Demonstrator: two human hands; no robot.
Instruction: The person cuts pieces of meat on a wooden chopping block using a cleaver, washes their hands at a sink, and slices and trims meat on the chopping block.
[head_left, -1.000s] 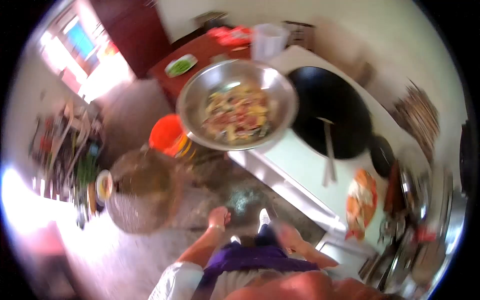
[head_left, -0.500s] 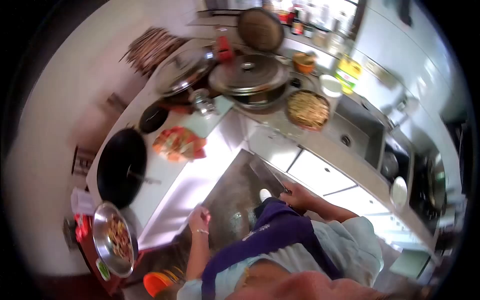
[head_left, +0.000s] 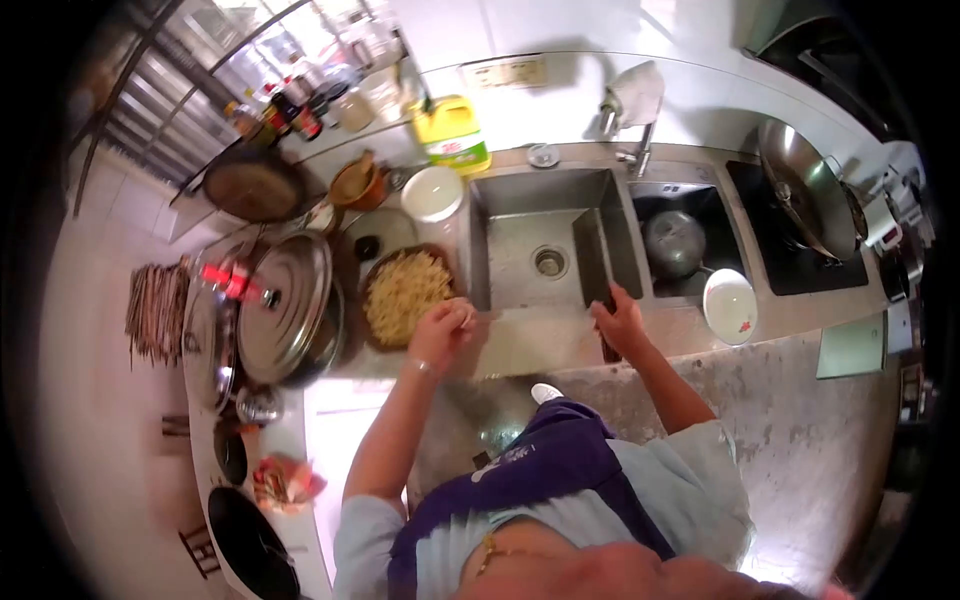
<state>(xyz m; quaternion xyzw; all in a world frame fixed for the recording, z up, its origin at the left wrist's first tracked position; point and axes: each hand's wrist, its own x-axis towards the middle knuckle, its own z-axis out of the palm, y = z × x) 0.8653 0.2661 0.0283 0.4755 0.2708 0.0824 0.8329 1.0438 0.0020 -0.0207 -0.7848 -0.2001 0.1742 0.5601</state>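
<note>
My right hand [head_left: 622, 322] is wrapped round the handle of a kitchen knife [head_left: 592, 258]. Its broad dark blade points away from me, over the right part of the large steel sink [head_left: 483, 245]. My left hand [head_left: 443, 334] is at the front edge of a basket of pale, shredded food [head_left: 405, 290], fingers curled together. Whether something small is pinched in them is not clear.
A white bowl [head_left: 433, 194] and a yellow oil jug [head_left: 452, 135] stand behind the basket. Right of the large sink, a smaller basin holds a metal pot [head_left: 675, 244]; another white bowl [head_left: 730, 306] sits at the counter edge. A lidded pot [head_left: 285, 308] is at left.
I have turned right, from the side counter towards the sink. My right hand has raised the knife from beside my body to over the sink; my left hand has come up beside the basket.
</note>
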